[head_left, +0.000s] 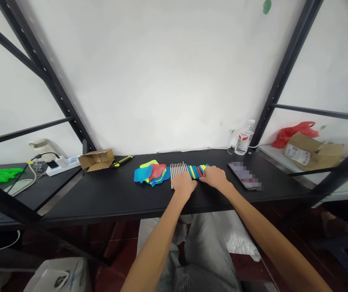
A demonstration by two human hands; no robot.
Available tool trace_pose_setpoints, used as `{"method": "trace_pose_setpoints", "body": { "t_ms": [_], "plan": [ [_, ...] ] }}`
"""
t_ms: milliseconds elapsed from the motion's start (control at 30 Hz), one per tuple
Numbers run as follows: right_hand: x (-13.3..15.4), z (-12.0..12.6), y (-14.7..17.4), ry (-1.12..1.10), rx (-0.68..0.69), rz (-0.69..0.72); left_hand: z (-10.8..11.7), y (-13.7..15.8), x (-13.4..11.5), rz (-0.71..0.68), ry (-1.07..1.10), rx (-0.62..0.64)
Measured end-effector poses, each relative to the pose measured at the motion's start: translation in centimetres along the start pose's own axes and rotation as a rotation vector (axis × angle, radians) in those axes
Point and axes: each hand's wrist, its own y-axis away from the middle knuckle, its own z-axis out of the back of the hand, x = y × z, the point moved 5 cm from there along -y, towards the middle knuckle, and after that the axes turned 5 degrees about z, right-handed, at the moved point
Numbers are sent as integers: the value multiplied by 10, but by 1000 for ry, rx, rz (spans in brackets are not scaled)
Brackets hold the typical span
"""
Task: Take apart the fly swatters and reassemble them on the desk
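Note:
Several thin pale metal rods (177, 168) lie side by side in a row on the black table (116, 198). My left hand (184, 184) is over their near ends, its fingers curled down on them and mostly hidden. Directly right of the rods runs a row of blue, yellow and red handles (194, 172). Fingers bent, my right hand (214, 177) grips the right end of that row and covers part of it. Left of the rods, blue, red and yellow mesh fly swatter heads (151, 173) overlap in a loose pile.
A phone (243, 176) lies to the right, with a water bottle (244, 138) behind it. At the back left are an open cardboard box (97, 160) and a yellow-black cutter (122, 161). Black metal posts (60, 93) flank the table, and a white wall rises behind.

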Motion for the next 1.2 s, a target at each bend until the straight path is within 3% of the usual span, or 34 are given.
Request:
{"method": "trace_pose_setpoints", "body": {
  "t_ms": [100, 233, 367, 500, 600, 700, 767, 867, 1033, 1200],
  "plan": [
    [-5, -2, 2, -61, -2, -49, 6, -8, 18, 72, 173, 69],
    [-7, 0, 5, -90, -51, -133, 5, -6, 32, 336, 565, 341],
    [-15, 7, 11, -169, -168, -237, 9, 3, 32, 417, 864, 404],
    [-20, 13, 15, -380, -360, -228, 16, 2, 41, 408, 1160, 334],
    [-6, 6, 11, -768, -473, -103, 22, -5, 53, 356, 1269, 233],
    [21, -14, -3, -1237, -383, -17, 28, -15, 63, 294, 1310, 144],
    [38, -25, -14, -1400, -343, 31, 31, -22, 69, 245, 1301, 90],
    [52, -34, -25, -1468, -331, 115, 39, -33, 78, 172, 1250, -5],
    [50, -38, -25, -1430, -374, 186, 51, -41, 92, -4, 1199, -87],
    [48, -40, -21, -1386, -424, 191, 53, -34, 104, -46, 1223, -137]
  ]
}}
